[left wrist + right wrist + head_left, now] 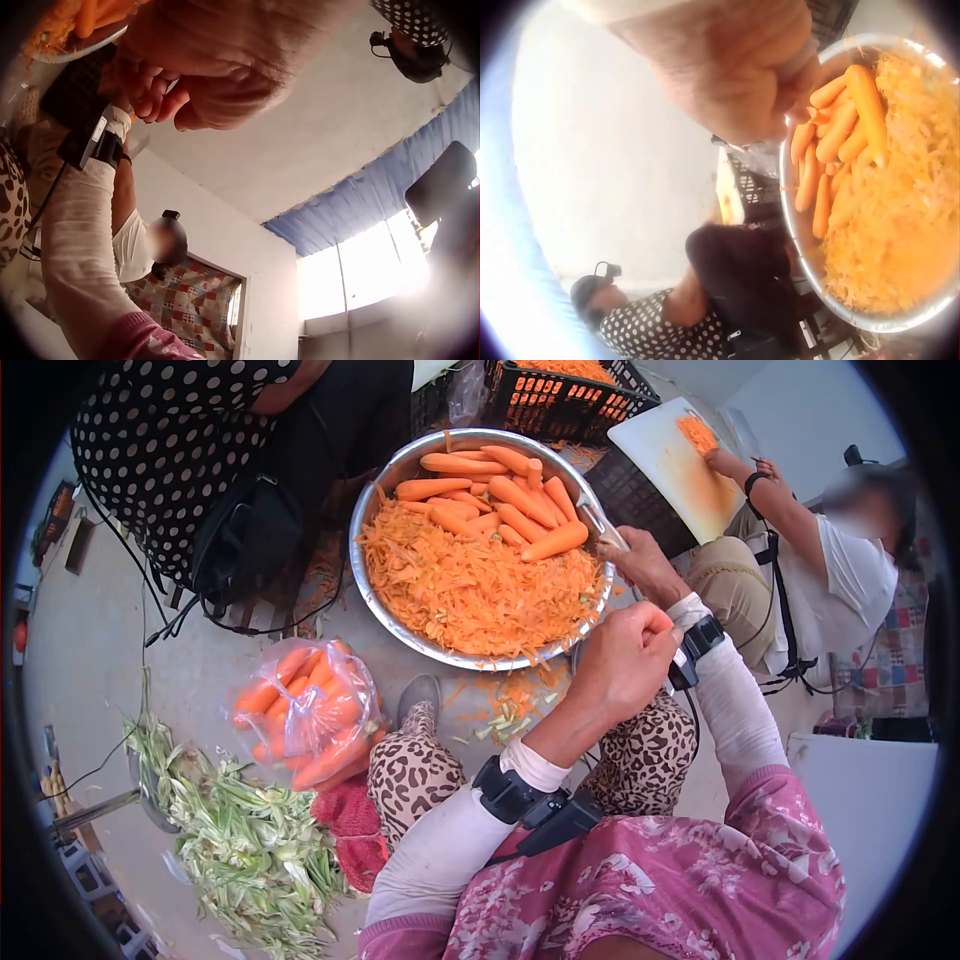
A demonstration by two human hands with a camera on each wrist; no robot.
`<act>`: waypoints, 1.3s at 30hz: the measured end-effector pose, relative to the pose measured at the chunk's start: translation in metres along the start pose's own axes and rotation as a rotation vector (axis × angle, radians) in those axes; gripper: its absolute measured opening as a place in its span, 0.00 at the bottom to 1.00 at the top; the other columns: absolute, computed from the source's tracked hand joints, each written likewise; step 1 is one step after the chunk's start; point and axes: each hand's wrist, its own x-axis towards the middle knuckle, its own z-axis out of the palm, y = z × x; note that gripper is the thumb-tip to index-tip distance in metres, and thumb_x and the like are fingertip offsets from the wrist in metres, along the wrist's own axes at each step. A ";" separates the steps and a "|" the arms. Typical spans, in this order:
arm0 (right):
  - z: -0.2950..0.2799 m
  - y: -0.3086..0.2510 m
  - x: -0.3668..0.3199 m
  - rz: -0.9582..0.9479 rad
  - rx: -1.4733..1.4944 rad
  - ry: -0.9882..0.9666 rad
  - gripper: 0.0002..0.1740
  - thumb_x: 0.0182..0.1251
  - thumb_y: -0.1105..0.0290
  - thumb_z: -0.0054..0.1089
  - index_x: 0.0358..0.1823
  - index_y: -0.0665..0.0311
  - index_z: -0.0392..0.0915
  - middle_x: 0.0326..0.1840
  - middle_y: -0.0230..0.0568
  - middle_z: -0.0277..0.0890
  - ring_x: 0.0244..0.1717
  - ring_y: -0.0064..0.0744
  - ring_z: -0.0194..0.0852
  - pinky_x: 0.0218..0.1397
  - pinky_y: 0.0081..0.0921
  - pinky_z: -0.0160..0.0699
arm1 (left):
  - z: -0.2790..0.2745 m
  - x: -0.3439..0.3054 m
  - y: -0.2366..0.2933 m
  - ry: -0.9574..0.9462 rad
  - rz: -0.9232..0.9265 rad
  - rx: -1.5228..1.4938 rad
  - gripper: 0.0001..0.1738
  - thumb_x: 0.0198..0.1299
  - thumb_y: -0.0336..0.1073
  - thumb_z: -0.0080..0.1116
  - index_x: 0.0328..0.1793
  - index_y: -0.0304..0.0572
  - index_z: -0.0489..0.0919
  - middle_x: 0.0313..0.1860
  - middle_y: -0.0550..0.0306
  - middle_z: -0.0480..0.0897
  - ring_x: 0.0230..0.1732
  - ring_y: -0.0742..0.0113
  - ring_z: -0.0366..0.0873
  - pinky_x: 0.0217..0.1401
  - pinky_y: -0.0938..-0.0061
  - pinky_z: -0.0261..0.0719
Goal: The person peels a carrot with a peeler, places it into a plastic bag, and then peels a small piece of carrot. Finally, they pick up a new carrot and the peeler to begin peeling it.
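Observation:
My right hand (pixel 648 568) grips a silver peeler (pixel 606 530) at the right rim of a large metal bowl (pixel 364 575). Inside the bowl, whole peeled carrots (pixel 525 510) lie at the far side and a heap of orange peelings (pixel 470 595) fills the near side. My left hand (pixel 622 665) is just in front of my right wrist, its fingers curled inward near the white sleeve cuff. The left wrist view shows the same curled left hand (pixel 217 64) close up. In the right wrist view, the right hand (pixel 735 67) overlaps the bowl's edge, its fingertips mostly hidden.
A clear bag of carrots (pixel 310 705) stands left of my feet, above a pile of green husks (pixel 250 840). A person in a dotted top (pixel 170 460) is at the left; another person (pixel 830 560) works at a white board (pixel 670 470). A black crate (pixel 575 405) stands behind the bowl.

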 end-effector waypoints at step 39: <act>0.045 -0.138 -0.102 -0.290 0.537 -0.307 0.13 0.70 0.59 0.54 0.38 0.63 0.71 0.28 0.25 0.70 0.27 0.12 0.64 0.28 0.11 0.63 | -0.032 -0.019 0.031 0.542 0.536 0.377 0.04 0.55 0.27 0.56 0.35 0.34 0.75 0.24 0.49 0.79 0.28 0.59 0.79 0.35 0.68 0.74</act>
